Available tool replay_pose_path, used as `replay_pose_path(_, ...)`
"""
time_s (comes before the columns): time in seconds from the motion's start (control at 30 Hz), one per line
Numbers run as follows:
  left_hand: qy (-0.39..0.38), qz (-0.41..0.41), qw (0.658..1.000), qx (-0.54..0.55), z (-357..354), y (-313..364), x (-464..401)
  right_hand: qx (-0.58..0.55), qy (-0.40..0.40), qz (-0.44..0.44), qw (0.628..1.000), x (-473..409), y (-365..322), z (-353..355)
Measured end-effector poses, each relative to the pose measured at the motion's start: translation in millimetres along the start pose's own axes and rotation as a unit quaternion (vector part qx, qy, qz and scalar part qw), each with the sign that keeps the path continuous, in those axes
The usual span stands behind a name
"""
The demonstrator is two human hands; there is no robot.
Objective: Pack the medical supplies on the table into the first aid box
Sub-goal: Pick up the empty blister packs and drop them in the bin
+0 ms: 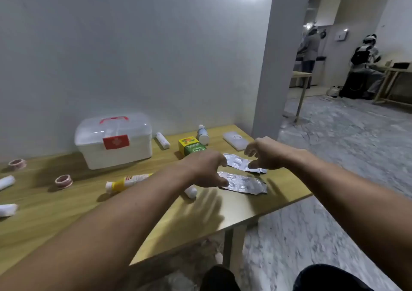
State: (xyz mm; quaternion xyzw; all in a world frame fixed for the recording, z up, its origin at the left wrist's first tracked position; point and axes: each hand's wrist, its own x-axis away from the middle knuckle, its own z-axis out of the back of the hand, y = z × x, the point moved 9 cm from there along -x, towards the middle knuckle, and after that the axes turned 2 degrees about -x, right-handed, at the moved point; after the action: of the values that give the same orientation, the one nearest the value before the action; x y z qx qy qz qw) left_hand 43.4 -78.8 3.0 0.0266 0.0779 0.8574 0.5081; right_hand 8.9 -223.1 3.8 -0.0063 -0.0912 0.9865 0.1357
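A white first aid box (113,142) with a red handle and red latch stands closed at the back of the wooden table (55,219). Two silver blister packs lie near the right end: a far blister pack (239,162) and a near blister pack (243,182). My left hand (205,168) hovers over the near pack's left end, fingers apart, holding nothing. My right hand (265,153) hovers over the far pack, fingers spread, also holding nothing. A yellow-and-white tube (128,181), a green-yellow carton (191,145), a small bottle (203,134) and bandage rolls (162,140) lie around.
Two pink tape rolls (63,181) and more white bandage rolls (7,209) sit at the left. A flat white packet (235,140) lies at the back right corner. The table's right edge is near my right arm. A pillar stands behind; people are far off at the right.
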Motion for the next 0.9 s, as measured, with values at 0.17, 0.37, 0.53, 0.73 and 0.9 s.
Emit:
replay_pose_path(0.17,-0.042,-0.012,0.999,-0.014,-32.9,8.0,-22.2,0.027,-0.012,-0.005,1.000,-15.1,7.5,-17.3)
replay_pose_path(0.37,-0.073,-0.035,0.997,-0.011,-59.6,2.8,-40.4,0.018,-0.037,0.002,0.999,-41.0,19.6,-36.2)
replay_pose_path(0.53,-0.043,-0.070,0.996,-0.027,-54.2,3.2,-46.3,0.066,-0.013,0.049,0.997,-42.4,24.3,-37.9)
replay_pose_path(0.73,0.025,-0.134,0.981,-0.137,-39.0,33.0,-44.0,0.077,0.030,-0.008,0.997,-28.3,64.3,-21.9)
replay_pose_path(0.9,0.076,-0.107,0.986,-0.100,-29.1,50.9,-66.5,0.003,0.096,-0.072,0.993,14.5,121.5,4.0)
